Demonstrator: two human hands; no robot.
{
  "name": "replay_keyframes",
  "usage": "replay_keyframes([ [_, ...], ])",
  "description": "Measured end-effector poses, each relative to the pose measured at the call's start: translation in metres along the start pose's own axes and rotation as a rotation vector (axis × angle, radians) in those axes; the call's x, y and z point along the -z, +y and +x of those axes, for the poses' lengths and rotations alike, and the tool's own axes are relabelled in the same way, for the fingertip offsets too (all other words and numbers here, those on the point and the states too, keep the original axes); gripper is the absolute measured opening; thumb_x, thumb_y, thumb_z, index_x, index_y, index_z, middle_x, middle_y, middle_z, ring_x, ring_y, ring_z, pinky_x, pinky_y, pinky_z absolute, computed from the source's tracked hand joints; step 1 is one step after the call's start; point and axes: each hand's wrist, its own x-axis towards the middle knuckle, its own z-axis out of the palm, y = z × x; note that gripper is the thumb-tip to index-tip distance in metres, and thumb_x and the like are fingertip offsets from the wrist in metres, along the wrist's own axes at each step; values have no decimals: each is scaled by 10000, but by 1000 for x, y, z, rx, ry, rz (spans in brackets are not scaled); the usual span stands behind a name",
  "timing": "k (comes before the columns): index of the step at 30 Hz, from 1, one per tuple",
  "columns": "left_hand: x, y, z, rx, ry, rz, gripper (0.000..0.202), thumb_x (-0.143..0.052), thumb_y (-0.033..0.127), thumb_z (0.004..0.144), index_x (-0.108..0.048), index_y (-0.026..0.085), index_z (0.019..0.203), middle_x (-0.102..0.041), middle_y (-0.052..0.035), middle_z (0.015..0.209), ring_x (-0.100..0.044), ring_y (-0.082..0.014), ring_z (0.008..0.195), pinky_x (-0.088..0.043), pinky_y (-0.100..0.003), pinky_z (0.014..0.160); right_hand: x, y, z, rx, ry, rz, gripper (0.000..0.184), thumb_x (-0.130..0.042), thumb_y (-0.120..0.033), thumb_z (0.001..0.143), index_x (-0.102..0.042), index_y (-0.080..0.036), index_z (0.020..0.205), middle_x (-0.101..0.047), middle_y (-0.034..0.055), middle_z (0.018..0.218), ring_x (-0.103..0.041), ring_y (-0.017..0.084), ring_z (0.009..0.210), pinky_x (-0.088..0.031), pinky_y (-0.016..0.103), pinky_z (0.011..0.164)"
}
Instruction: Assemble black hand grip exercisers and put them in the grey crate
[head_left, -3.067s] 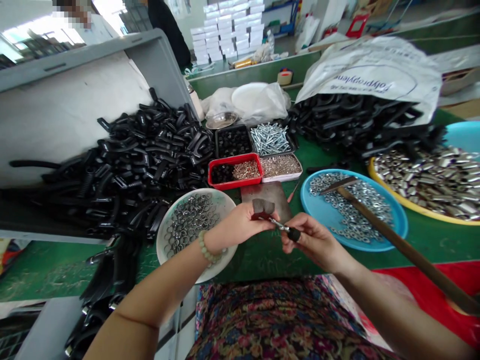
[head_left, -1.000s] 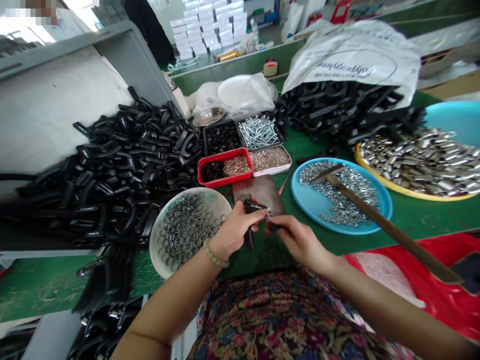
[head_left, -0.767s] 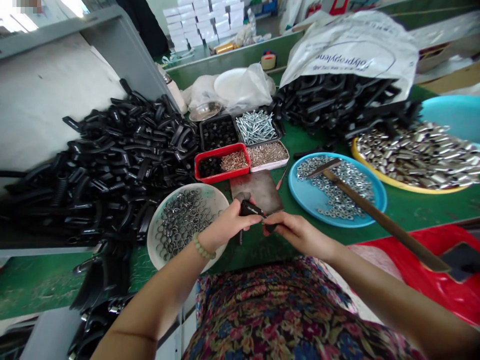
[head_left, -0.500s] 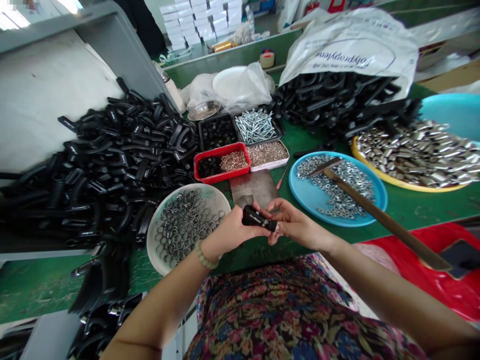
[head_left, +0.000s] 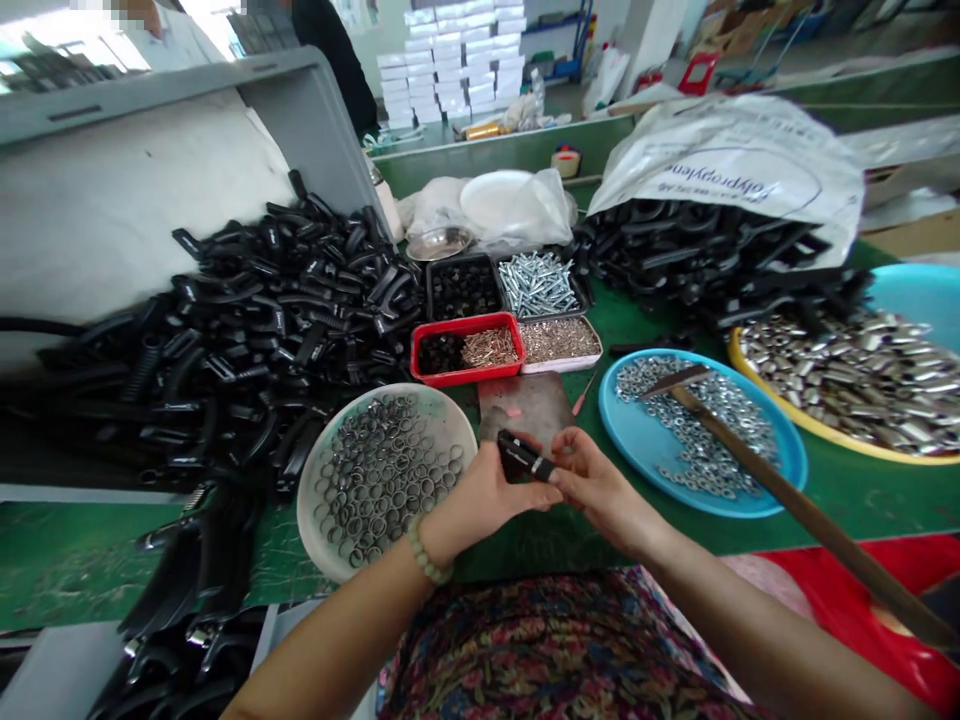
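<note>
Our right hand, its fingers spread a moment ago, now pinches the tip of a black plastic handle, while our left hand grips its other end, fingers closed. The handle is held above the green tabletop, near a metal plate. Left sits a white bowl of steel rings; right, a blue plate of nuts.

A pale green bead bracelet on the left wrist, and a dark floral garment patterned in pink and blue.
</note>
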Motion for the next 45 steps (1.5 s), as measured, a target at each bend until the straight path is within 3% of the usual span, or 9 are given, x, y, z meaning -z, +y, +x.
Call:
replay_keyframes([
  [3,22,3,11,-70,103,406,404,-553,375,846,-480,155,1178,-607,-81,1032,-575,-208,974,-469,-361,865,15,-30,35,59,-100,-447,249,-563,-416,861,-464,-195,919,-651,28,796,-658,160,695,-516,301,643],
  [5,29,1,26,-156,122,723,376,-447,337,897,-487,135,1211,-587,-119,1114,-544,-234,1057,-432,-385,930,23,-53,78,279,23,-917,220,-502,-382,897,-549,-172,944,-650,58,861,-636,167,764,-498,310,713],
  [8,23,-10,51,-336,-27,1204,442,-523,305,843,-509,99,1234,-573,-162,1178,-498,-278,1134,-349,-431,1025,20,-74,154,433,-57,-1826,216,-433,-208,920,-624,-145,998,-631,122,1044,-588,207,987,-440,324,850],
  [10,15,-20,63,-428,-96,1428,455,-575,311,809,-546,89,1205,-571,-175,1210,-492,-292,1143,-270,-473,1079,13,-75,194,416,-166,-1977,189,-489,-144,869,-667,-127,929,-651,141,1016,-577,240,1016,-424,335,860],
  [13,10,-33,69,-498,-92,1540,359,-568,307,822,-603,130,1132,-532,-142,1304,-489,-265,1151,-194,-489,1118,7,-67,225,388,-255,-2049,169,-527,-116,824,-685,-97,882,-671,169,984,-591,277,998,-428,353,835],
  [18,15,-38,64,-488,-5,1450,276,-562,301,835,-629,200,1083,-562,-78,1253,-473,-242,1152,-151,-528,1127,21,-62,225,373,-274,-2108,245,-511,-168,846,-630,-74,1039,-671,198,1011,-619,285,977,-427,356,840],
  [24,10,-37,63,-397,114,1308,509,-607,274,773,-484,232,1265,-617,-61,1160,-440,-265,1160,-76,-617,1101,24,-66,223,324,-288,-2098,313,-517,-199,838,-585,-116,1132,-684,163,1024,-646,276,942,-455,325,778],
  [31,7,-34,61,-314,120,1312,580,-586,287,742,-428,179,1290,-584,-104,1179,-443,-293,1115,-377,-460,926,15,-67,224,270,-296,-2068,291,-545,-192,814,-630,-121,1083,-700,162,990,-670,258,885,-462,295,726],
  [45,3,-29,60,-300,137,1359,524,-585,328,744,-462,159,1224,-573,-108,1139,-457,-297,1076,-390,-438,888,25,-67,224,321,-281,-2022,211,-572,-204,816,-682,-88,955,-666,162,1014,-612,254,936,-412,331,832],
])
